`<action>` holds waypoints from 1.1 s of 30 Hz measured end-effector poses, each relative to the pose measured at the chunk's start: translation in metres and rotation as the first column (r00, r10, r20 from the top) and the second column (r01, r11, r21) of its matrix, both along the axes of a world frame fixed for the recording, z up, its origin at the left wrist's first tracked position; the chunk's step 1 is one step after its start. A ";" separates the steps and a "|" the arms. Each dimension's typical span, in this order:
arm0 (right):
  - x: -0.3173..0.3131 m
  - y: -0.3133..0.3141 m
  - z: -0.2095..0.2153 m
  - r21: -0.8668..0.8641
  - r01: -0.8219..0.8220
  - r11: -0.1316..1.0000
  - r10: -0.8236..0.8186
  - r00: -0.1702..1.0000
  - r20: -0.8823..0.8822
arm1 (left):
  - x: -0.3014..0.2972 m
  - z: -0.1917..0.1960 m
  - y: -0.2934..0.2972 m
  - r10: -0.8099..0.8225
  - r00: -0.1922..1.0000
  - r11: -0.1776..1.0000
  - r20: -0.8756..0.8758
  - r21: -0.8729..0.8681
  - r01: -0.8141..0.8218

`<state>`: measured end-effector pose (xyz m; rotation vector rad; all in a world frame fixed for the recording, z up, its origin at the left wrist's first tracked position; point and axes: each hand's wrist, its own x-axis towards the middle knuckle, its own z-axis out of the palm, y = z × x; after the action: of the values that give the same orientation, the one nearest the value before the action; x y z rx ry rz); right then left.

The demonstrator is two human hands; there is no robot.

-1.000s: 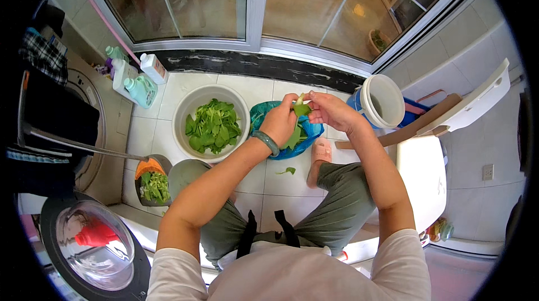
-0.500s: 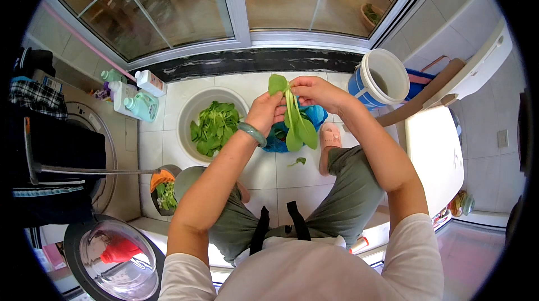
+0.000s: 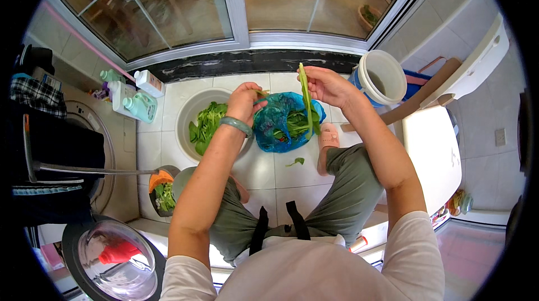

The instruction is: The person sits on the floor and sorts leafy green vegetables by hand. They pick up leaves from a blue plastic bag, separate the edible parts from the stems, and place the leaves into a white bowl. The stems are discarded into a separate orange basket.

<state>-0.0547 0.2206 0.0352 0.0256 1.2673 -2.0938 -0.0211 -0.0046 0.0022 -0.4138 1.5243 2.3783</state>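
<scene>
My right hand (image 3: 331, 89) pinches a leafy green stalk (image 3: 306, 96), which hangs upright with its pale end up and its leaf edge-on. My left hand (image 3: 245, 102), with a green bangle at the wrist, is curled at the rim of the pale basin (image 3: 184, 111). A small yellowish scrap (image 3: 261, 94) shows between its fingers. Green leaves (image 3: 206, 127) fill part of the basin, partly hidden by my left arm. Between my hands, an open blue plastic bag (image 3: 269, 127) on the floor holds more greens (image 3: 295, 124).
One loose leaf (image 3: 296, 162) lies on the tiles. An orange-edged dustpan (image 3: 163, 194) with leaf scraps stands left of my knee, near detergent bottles (image 3: 143, 106) and a washing machine (image 3: 120, 161). At right are a bucket (image 3: 382, 79) and a white lidded fixture (image 3: 432, 155).
My hands have moved apart. The stalk has gone right with my right hand and turned edge-on, while my left hand has shifted left toward the basin with a small scrap. The bag now shows.
</scene>
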 end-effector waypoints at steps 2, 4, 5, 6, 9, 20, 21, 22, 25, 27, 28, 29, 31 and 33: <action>0.000 -0.004 -0.001 0.081 0.024 0.996 -0.023 1.000 -0.014 | 0.001 0.004 0.001 -0.068 0.997 0.997 0.047 0.041 0.067; 0.003 -0.009 -0.004 0.161 0.039 0.986 -0.032 0.998 -0.046 | 0.004 0.012 0.004 -0.152 0.982 0.980 0.114 0.149 0.135; 0.005 -0.011 -0.005 0.201 0.043 0.979 -0.030 0.997 -0.070 | 0.007 0.019 0.009 -0.161 0.982 0.986 0.102 0.064 0.155; 0.007 -0.014 -0.006 0.241 0.049 0.969 -0.026 0.995 -0.094 | 0.007 0.022 0.009 -0.193 0.975 0.981 0.108 0.016 0.193; 0.013 -0.027 -0.003 0.381 0.013 0.924 0.096 0.959 -0.266 | 0.009 0.026 0.009 -0.243 0.962 0.954 0.122 -0.147 0.260; 0.022 -0.042 -0.008 0.484 -0.002 0.875 0.212 0.901 -0.379 | 0.011 0.020 0.011 -0.228 0.973 0.961 -0.046 -0.171 0.217; 0.024 -0.044 -0.007 0.487 -0.027 0.873 0.239 0.894 -0.379 | 0.011 0.017 0.011 -0.230 0.971 0.959 -0.062 -0.181 0.216; 0.026 -0.046 -0.004 0.489 -0.052 0.871 0.266 0.886 -0.379 | 0.011 0.016 0.011 -0.240 0.969 0.959 -0.062 -0.169 0.226; 0.027 -0.046 -0.003 0.517 -0.087 0.852 0.324 0.863 -0.389 | 0.009 0.013 0.007 -0.282 0.956 0.950 -0.075 -0.161 0.268; 0.026 -0.044 -0.003 0.528 -0.112 0.842 0.346 0.862 -0.370 | 0.007 0.014 0.004 -0.331 0.939 0.931 -0.098 -0.193 0.309; 0.025 -0.042 -0.002 0.524 -0.134 0.841 0.355 0.868 -0.348 | 0.008 0.015 0.004 -0.345 0.933 0.927 -0.100 -0.195 0.322; 0.025 -0.041 -0.001 0.520 -0.156 0.840 0.363 0.873 -0.325 | 0.009 0.017 0.004 -0.358 0.928 0.922 -0.102 -0.197 0.334; 0.027 -0.040 0.001 0.525 -0.152 0.837 0.355 0.882 -0.310 | 0.010 0.020 0.003 -0.384 0.919 0.912 -0.096 -0.199 0.360; 0.027 -0.040 0.000 0.526 -0.151 0.837 0.355 0.882 -0.311 | 0.010 0.020 0.002 -0.407 0.910 0.901 -0.081 -0.197 0.386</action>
<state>-0.0278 0.1811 0.0355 -0.3501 1.9089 -1.5387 -0.0107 -0.0025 0.0226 0.0132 1.6906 1.9888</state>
